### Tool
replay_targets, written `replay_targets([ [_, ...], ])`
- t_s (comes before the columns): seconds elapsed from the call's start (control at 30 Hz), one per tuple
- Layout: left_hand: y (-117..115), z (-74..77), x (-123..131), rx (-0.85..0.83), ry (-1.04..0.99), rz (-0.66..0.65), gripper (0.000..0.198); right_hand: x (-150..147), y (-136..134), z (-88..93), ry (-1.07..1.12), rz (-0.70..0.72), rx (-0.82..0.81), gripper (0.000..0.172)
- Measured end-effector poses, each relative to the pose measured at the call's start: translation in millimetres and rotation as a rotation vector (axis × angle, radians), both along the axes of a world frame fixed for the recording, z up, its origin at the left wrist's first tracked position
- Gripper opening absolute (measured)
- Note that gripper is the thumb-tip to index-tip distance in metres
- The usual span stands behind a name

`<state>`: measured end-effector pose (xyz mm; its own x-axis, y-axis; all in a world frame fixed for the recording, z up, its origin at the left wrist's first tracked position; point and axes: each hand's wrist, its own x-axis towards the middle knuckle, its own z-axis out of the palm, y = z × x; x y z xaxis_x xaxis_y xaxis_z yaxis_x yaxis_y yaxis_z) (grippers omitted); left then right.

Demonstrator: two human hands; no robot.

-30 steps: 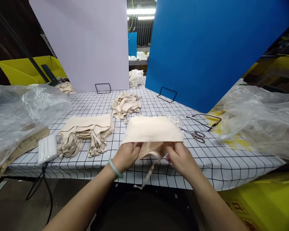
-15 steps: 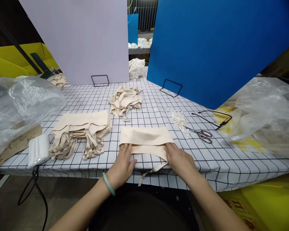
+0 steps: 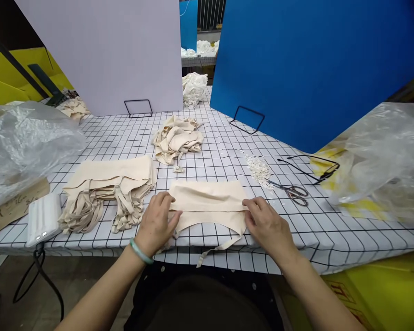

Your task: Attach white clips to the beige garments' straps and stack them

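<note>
A cream fabric garment with thin straps (image 3: pixel 210 195) lies folded on the table in front of me, its upper layer lapped over a curved lower edge. My left hand (image 3: pixel 158 223) pinches the fold at its left end between thumb and fingers. At the right end, my right hand (image 3: pixel 267 225) grips the same folded edge. One thin strap (image 3: pixel 219 248) trails from the garment toward the table's front edge. Left of it sits a neat stack of similar folded garments (image 3: pixel 113 172), straps bunched at the front. Behind is a loose heap of cream garments (image 3: pixel 179 138).
Scissors (image 3: pixel 293 191) lie beside small white scraps (image 3: pixel 258 170) and black-framed glasses (image 3: pixel 317 172) on the right. A white power bank (image 3: pixel 44 218) with a black cable is at the left edge. Plastic bags (image 3: pixel 31 138) flank the table. Lilac (image 3: pixel 106 55) and blue (image 3: pixel 296 69) boards stand behind.
Both hands have gone from lying at the fold's ends to pinching its edge, with the left shifted slightly left. The garment's upper layer now lies lower and more of the curved edge shows.
</note>
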<state>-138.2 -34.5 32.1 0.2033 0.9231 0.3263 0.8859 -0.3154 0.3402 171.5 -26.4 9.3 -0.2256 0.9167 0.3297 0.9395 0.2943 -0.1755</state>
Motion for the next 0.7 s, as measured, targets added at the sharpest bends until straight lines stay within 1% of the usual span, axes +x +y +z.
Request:
replay_targets([
  [0.07, 22.7, -4.6, -2.4, -0.009, -0.01, 0.052, 0.017, 1.7, 8.6, 8.1, 0.139, 0.043, -0.096, 0.019],
  [0.1, 35.2, -5.9, -3.5, -0.041, -0.011, 0.094, 0.018, 3.0, 15.4, 12.3, 0.221, 0.035, -0.15, 0.018],
  [0.13, 47.8, -6.6, -3.9, -0.089, -0.009, 0.141, 0.019, 3.9, 24.1, 16.0, 0.288, -0.003, -0.198, 0.017],
  [0.2, 70.7, -7.5, -2.2, -0.208, -0.028, 0.208, 0.015, 3.5, 45.6, 20.1, 0.329, -0.148, -0.262, 0.02],
  [0.23, 79.8, -7.9, -0.4, -0.262, -0.047, 0.215, 0.012, 2.2, 57.0, 20.0, 0.311, -0.221, -0.285, 0.022],
  [0.3, 91.4, -9.5, 2.9, -0.326, -0.089, 0.189, 0.016, -1.2, 76.9, 16.1, 0.271, -0.288, -0.354, 0.022],
  [0.33, 93.8, -10.7, 3.5, -0.32, -0.124, 0.181, 0.019, -2.5, 84.2, 12.9, 0.277, -0.287, -0.391, 0.02],
  [0.4, 93.3, -14.2, 1.9, -0.233, -0.206, 0.195, 0.019, -3.3, 92.0, 5.3, 0.339, -0.273, -0.411, 0.016],
  [0.47, 88.0, -18.2, -2.0, -0.087, -0.253, 0.203, 0.022, -2.3, 92.3, -2.2, 0.387, -0.276, -0.342, 0.018],
  [0.53, 80.4, -21.8, -4.2, 0.038, -0.209, 0.168, 0.032, -1.5, 88.9, -8.1, 0.356, -0.273, -0.222, 0.029],
  [0.57, 76.2, -23.1, -3.9, 0.068, -0.164, 0.138, 0.037, -1.8, 86.8, -10.1, 0.316, -0.258, -0.168, 0.035],
  [0.6, 72.1, -24.3, -2.5, 0.069, -0.113, 0.104, 0.041, -2.7, 84.9, -11.5, 0.265, -0.241, -0.13, 0.04],
  [0.63, 68.2, -25.1, -0.4, 0.034, -0.055, 0.066, 0.043, -4.0, 83.2, -12.3, 0.205, -0.228, -0.11, 0.043],
  [0.7, 61.6, -26.3, 4.7, -0.112, 0.071, 0.007, 0.045, -7.4, 81.0, -12.6, 0.073, -0.219, -0.118, 0.045],
])
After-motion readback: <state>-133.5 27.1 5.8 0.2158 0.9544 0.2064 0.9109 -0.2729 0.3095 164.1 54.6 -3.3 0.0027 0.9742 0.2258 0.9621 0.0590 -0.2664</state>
